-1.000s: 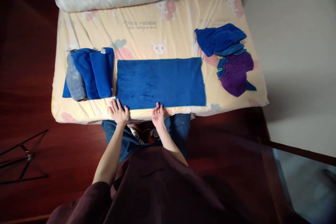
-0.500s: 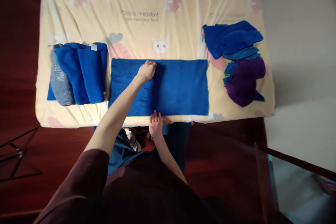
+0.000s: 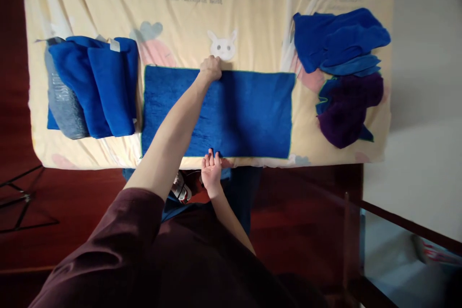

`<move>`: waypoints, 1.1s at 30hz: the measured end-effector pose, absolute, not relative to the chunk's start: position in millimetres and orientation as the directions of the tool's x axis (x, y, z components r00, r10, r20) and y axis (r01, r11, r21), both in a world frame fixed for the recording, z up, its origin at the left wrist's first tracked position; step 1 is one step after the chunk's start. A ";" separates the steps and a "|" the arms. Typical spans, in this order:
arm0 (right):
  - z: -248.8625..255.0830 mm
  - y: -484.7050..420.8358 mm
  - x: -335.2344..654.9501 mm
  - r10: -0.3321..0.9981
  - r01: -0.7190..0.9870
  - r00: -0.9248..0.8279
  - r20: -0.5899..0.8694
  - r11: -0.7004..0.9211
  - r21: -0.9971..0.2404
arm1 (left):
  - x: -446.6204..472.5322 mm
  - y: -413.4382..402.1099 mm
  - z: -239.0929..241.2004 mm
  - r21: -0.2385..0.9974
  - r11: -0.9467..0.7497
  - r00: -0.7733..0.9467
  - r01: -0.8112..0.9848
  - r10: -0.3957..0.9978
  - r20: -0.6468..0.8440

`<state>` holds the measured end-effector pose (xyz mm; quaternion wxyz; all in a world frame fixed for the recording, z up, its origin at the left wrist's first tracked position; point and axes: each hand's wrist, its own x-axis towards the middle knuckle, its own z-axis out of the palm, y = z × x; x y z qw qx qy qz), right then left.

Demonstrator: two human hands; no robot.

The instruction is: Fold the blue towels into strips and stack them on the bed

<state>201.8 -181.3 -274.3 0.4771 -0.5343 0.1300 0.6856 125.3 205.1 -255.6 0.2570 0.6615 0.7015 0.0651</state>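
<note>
A blue towel (image 3: pixel 169 101) with thin green edging lies spread flat, its long side running left to right. My left hand (image 3: pixel 211 67) is at the middle of its far edge, fingers curled closed on that edge; the fingertips are partly hidden. At the near edge, my right hand (image 3: pixel 211 169) is palm up with its fingers stretched out, fingertips overlapping the towel's border. To the left lies a group of rolled or folded blue cloths (image 3: pixel 111 91), with a grey-blue lettered cloth (image 3: pixel 63 101) beside them.
The towels rest on a bed with a cream rabbit-print sheet (image 3: pixel 180 33). On the right are a crumpled blue cloth (image 3: pixel 342 36) and a purple cloth (image 3: pixel 350 110). A black metal stand (image 3: pixel 25 197) is on the floor at left; a wooden rail (image 3: pixel 407 224) is at lower right.
My left hand has moved from over the towel to its far edge. My right hand stays at the near edge. The view has shifted closer to the bed.
</note>
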 end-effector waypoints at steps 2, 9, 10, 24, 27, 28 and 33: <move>-275.2 -181.5 201.6 0.525 -0.782 0.027 -0.850 -0.519 -0.346 | 126.9 205.2 -248.5 0.397 0.139 -0.007 0.907 0.949 -0.316; -272.7 -187.6 201.4 0.537 -0.792 0.032 -0.843 -0.501 -0.349 | 127.6 200.3 -236.2 0.483 0.116 -0.027 0.868 0.982 -0.187; -272.0 -188.9 201.7 0.533 -0.796 0.031 -0.845 -0.499 -0.344 | 127.1 200.6 -237.1 0.499 0.112 -0.033 0.859 0.986 -0.165; -262.5 -195.8 207.1 0.609 -0.759 0.048 -0.792 -0.493 -0.425 | 123.4 192.9 -230.7 0.595 0.108 -0.019 0.796 0.988 -0.153; -252.2 -193.0 213.6 0.644 -0.703 0.081 -0.761 -0.504 -0.502 | 119.6 185.9 -212.1 0.641 0.098 -0.023 0.761 0.992 -0.125; -248.4 -192.0 216.9 0.658 -0.679 0.100 -0.746 -0.503 -0.535 | 117.5 182.8 -204.2 0.648 0.088 -0.021 0.757 0.994 -0.111; -222.4 -188.5 242.4 0.740 -0.559 0.242 -0.627 -0.422 -0.714 | 99.9 162.8 -155.4 0.660 0.057 -0.076 0.749 0.997 0.000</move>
